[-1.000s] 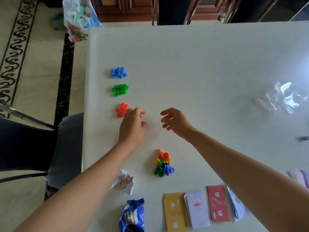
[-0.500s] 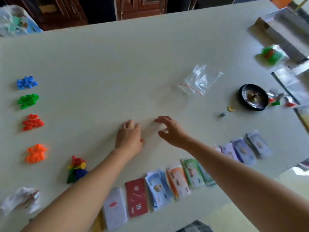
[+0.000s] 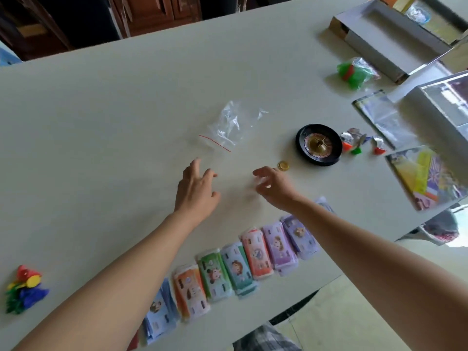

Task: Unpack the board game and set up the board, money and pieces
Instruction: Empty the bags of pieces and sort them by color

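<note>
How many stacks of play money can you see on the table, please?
7, in one row along the near edge: blue, orange, green, teal, red, purple, pale purple. Slivers at both ends suggest more, partly hidden.

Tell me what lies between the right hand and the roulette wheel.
A gold coin lies on the table there, close to the right hand; the rest of the stretch to the roulette wheel is bare. The head view shows it.
</note>
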